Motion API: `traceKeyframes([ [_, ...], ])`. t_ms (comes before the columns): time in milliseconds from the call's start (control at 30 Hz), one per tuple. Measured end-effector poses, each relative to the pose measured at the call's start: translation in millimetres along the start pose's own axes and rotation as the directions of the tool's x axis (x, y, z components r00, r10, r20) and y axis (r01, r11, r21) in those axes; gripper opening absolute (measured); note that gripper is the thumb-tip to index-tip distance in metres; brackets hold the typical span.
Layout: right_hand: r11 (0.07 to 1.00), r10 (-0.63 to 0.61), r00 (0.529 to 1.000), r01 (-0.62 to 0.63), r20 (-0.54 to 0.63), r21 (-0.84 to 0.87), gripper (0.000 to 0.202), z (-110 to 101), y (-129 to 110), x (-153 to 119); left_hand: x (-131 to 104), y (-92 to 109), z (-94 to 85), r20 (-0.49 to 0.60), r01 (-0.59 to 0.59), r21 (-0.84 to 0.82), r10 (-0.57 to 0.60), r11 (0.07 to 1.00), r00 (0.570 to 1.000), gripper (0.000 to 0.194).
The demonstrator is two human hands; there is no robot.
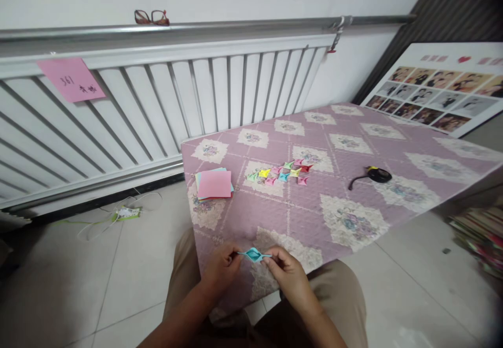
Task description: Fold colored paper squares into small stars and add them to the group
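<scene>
forearms (pixel 184 310) lead to left hand (pixel 222 267) and right hand (pixel 289 270), pinching opposite tips of the folded blue paper (pixel 253 254) between them.

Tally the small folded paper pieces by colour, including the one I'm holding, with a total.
Pink folded paper pieces: 4
Green folded paper pieces: 2
Yellow folded paper pieces: 2
Blue folded paper pieces: 2, one between your left hand and right hand
Dark red folded paper piece: 1
Total: 11

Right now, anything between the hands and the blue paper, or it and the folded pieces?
Nothing visible: left hand and right hand pinch the blue paper; tablecloth lies between it and the folded pieces. The stack sits off left.
</scene>
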State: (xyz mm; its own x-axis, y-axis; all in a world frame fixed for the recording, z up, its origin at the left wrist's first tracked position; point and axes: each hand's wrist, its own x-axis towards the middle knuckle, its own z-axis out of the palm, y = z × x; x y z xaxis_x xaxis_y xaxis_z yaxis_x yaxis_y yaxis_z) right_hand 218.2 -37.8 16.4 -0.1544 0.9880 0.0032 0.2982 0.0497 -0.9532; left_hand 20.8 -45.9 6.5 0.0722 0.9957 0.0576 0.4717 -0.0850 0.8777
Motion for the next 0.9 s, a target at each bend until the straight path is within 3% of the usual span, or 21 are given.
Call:
traceKeyframes([
  [167,1.0,0.007,0.999,-0.007,-0.041,0.007,0.024,7.3,4.1,-2.6,-4.2,-6.4,5.2,-0.037,0.059,0.007,-0.058,0.998,0.998,0.014],
  [333,0.978,-0.117,0.993,0.113,-0.016,-0.174,0.016,11.1,20.5,0.3,-4.2,-8.1,7.5,0.069,0.043,0.182,-0.057,0.982,0.996,0.015],
  [500,0.869,-0.223,0.971,0.24,0.09,-0.432,0.012,8.2,30.8,-0.4,-4.4,-3.5,6.7,0.163,-0.002,0.315,-0.052,0.949,0.985,0.015],
  [633,0.823,-0.251,0.96,0.277,0.12,-0.496,0.023,7.9,19.7,-3.0,-5.2,-1.8,6.4,0.222,-0.042,0.458,-0.068,0.888,0.973,0.018],
  [733,0.77,-0.257,0.955,0.294,0.146,-0.567,0.021,12.6,5.4,-1.6,-5.9,-3.0,7.1,0.239,-0.069,0.516,-0.066,0.854,0.969,0.019],
  [900,0.68,-0.128,0.974,0.224,0.188,-0.698,0.015,27.9,-8.2,4.6,-6.1,-4.2,6.8,0.232,-0.063,0.5,-0.064,0.864,0.971,0.021],
])
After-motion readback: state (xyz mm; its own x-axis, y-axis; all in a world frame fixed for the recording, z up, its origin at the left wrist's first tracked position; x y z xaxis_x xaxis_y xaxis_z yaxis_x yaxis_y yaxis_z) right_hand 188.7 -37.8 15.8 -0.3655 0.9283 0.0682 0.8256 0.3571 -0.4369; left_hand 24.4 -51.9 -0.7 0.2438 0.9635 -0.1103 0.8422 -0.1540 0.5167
